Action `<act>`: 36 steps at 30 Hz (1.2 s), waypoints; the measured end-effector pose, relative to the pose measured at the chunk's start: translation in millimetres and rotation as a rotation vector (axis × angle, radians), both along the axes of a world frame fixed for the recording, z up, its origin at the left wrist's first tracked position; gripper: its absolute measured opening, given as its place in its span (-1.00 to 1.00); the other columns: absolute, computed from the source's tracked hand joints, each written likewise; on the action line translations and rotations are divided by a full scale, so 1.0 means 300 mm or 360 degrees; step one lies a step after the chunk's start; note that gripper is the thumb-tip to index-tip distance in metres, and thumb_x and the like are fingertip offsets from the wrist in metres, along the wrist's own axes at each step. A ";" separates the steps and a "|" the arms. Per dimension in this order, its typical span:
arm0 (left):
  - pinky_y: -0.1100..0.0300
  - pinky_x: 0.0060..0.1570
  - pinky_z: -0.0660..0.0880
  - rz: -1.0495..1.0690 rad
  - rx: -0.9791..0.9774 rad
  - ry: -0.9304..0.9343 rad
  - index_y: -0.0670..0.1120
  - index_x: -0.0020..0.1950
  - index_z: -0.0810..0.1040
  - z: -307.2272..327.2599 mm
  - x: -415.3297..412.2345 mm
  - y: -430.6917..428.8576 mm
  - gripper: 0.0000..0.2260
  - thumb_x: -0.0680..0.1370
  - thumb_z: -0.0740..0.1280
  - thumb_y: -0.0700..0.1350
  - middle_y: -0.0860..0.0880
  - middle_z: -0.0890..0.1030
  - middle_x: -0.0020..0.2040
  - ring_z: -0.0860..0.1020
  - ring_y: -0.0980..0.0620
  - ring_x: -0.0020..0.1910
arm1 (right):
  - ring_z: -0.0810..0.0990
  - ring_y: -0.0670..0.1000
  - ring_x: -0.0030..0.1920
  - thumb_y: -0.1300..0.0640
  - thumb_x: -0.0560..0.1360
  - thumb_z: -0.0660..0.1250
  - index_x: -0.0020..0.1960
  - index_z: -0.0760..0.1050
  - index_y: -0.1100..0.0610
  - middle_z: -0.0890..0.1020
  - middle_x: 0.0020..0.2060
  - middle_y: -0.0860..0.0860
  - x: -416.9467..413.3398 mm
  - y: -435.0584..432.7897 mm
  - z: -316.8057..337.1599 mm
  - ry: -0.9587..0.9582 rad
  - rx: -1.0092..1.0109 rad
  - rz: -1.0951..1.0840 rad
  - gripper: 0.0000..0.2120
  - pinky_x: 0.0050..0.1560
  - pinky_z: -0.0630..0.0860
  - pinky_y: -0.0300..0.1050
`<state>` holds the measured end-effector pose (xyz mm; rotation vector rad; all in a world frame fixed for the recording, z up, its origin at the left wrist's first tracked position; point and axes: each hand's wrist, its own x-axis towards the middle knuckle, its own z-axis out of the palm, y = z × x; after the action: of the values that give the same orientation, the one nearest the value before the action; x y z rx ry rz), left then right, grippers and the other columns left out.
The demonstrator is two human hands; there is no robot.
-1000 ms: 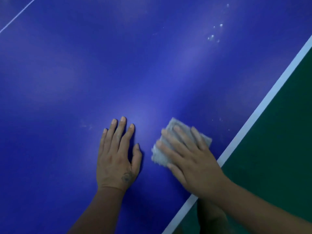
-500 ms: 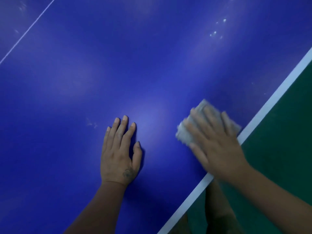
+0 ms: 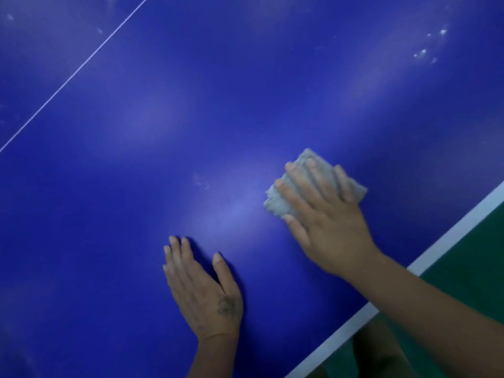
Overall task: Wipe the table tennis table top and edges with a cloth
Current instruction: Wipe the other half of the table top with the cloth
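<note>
Grey cloth (image 3: pixel 275 205) under right hand (image 3: pixel 328 230)

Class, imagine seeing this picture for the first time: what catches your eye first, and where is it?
The right hand presses a grey cloth on the blue table top, near the white edge band at right. The left hand lies flat at lower centre, and white specks dot the upper right.

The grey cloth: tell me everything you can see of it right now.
The small grey fabric cloth is bunched into a rough pad lying on the blue table tennis table top, near its white edge stripe. The right hand presses it with spread, straight fingers, covering its middle.
</note>
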<state>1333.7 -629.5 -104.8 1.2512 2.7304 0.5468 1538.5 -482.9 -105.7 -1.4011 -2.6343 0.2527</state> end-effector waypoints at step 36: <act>-0.12 0.72 -0.02 -0.0586 0.0169 -0.0194 -0.19 0.63 0.38 0.033 0.523 0.828 -0.51 0.72 0.24 -0.04 -0.15 0.29 0.70 0.15 -0.15 0.74 | 0.12 0.12 0.73 -0.14 0.74 0.12 0.70 0.27 -0.06 0.20 0.72 -0.01 0.627 0.248 0.003 -0.0140 -0.0014 0.0107 -0.45 0.68 0.07 0.29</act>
<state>1490.7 -381.2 -94.9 1.6354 2.3193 0.7036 1726.4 -408.6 -104.7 -1.3583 -2.7576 0.2150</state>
